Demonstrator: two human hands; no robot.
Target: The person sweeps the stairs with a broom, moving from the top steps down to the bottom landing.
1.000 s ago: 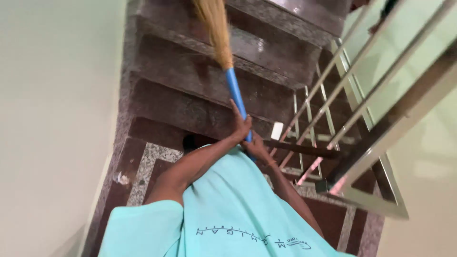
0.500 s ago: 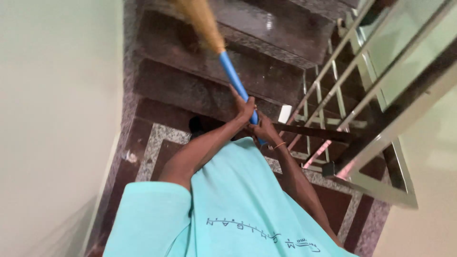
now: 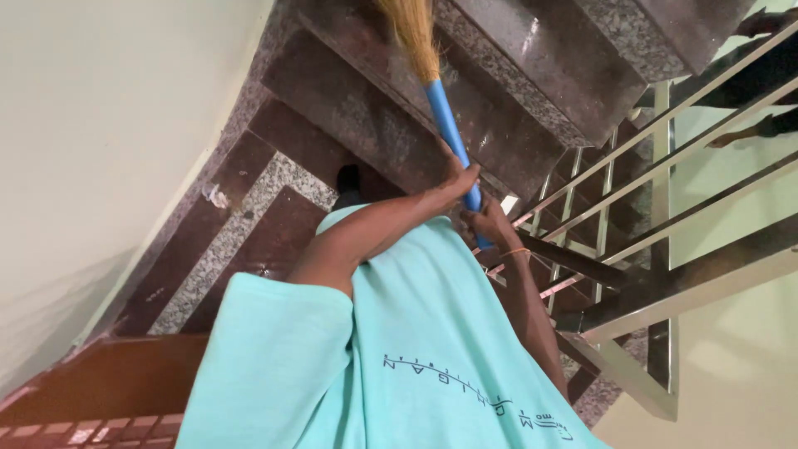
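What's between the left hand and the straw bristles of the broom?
In the head view, only the bare blue handle runs from the left hand up to the straw bristles; nothing else lies along it.

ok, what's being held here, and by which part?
A broom, held by its blue handle. The left hand grips higher up the handle; the right hand grips just below it, near the handle's end.

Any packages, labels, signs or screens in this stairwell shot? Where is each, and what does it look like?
No packages, signs or screens.
Shirt print: on the turquoise shirt, bottom centre; a thin line of dark lettering with a small outline emblem.
Broom: blue handle, straw bristles, no label visible, gripped by left hand and right hand.
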